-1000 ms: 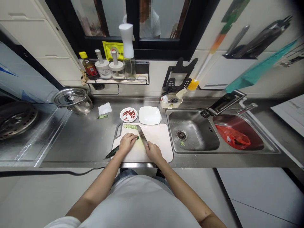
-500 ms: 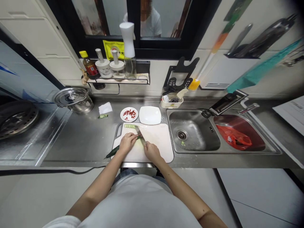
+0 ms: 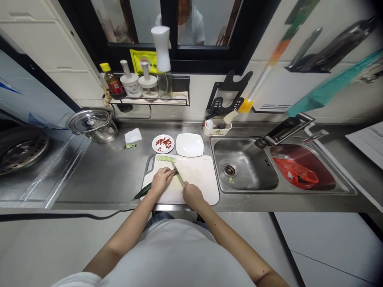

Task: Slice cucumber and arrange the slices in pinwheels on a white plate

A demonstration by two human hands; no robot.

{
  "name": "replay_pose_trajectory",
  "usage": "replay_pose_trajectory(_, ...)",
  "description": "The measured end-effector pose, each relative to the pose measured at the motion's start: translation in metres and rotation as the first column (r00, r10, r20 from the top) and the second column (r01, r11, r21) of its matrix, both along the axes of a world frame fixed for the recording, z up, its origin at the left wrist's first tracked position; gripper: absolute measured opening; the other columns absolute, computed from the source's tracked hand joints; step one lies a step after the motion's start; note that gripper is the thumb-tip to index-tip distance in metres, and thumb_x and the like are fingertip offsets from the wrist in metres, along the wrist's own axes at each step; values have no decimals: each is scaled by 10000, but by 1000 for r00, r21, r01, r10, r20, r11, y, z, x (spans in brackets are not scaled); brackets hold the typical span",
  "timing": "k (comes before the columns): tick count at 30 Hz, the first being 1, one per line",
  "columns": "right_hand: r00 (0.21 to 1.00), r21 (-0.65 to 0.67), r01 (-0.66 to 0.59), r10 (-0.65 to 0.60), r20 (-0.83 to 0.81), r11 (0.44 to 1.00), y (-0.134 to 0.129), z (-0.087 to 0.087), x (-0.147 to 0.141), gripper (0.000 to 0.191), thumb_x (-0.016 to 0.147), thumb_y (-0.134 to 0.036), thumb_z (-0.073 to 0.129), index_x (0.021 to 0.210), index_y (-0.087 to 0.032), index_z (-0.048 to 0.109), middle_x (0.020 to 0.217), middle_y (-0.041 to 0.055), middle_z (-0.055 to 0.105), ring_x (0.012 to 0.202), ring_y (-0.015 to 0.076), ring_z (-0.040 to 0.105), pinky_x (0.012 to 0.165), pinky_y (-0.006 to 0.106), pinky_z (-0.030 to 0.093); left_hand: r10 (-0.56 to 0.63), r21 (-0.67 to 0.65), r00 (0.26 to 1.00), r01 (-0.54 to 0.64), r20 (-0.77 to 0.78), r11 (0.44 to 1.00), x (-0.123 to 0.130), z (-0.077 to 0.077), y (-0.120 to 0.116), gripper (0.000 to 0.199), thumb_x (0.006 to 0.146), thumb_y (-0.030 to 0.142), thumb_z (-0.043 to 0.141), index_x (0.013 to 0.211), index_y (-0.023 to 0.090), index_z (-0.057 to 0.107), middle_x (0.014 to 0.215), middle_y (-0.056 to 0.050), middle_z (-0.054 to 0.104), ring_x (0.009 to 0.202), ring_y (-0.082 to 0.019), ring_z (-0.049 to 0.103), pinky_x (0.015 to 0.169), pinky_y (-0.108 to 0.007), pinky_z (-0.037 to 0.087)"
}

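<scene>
The left hand (image 3: 162, 180) curled its fingers over a dark green cucumber (image 3: 143, 191), hiding its middle and holding it aslant on the white cutting board (image 3: 203, 179), one end past the board's edge. The right hand (image 3: 193, 195) was closed round a knife (image 3: 180, 175), its blade perhaps touching the cucumber. Pale green slices (image 3: 166, 158) overlapped in a row by the blade's tip. Beyond the board sat a plate (image 3: 153, 145) of red pieces (image 3: 168, 144) and a white dish (image 3: 189, 144), with a sink (image 3: 248, 159) to the right.

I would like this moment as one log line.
left hand: holds cucumber | right hand: holds knife | slices: row on cutting board
</scene>
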State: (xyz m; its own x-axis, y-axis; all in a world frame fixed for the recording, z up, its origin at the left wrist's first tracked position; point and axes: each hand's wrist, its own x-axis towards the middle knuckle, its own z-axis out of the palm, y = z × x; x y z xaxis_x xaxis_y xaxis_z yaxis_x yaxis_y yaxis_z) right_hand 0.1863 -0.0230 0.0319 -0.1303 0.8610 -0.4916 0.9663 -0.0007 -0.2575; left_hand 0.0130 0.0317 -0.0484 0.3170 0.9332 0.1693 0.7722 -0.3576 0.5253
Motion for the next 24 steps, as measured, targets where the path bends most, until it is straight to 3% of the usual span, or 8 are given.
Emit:
replay_pose_trajectory(9,1000,-75,-10,9,-11,997,-6,14,15,319,922,-110,363,1135,-108,600,1012,168,689,959,226,648,749,276,426,0,-13,1000,0,3,1000,1,1,1,269,942,291,493,1111,257,700,977,-55,650,933,-184,548,846,-311,453)
replay_pose_trajectory(24,1000,-33,-18,17,-8,999,13,8,5,347,919,-100,349,1141,-96,615,1046,179,693,998,234,650,803,296,452,-4,13,1000,4,17,1000,1,0,0,263,941,295,498,1108,248,697,1002,-53,655,944,-186,546,847,-302,451)
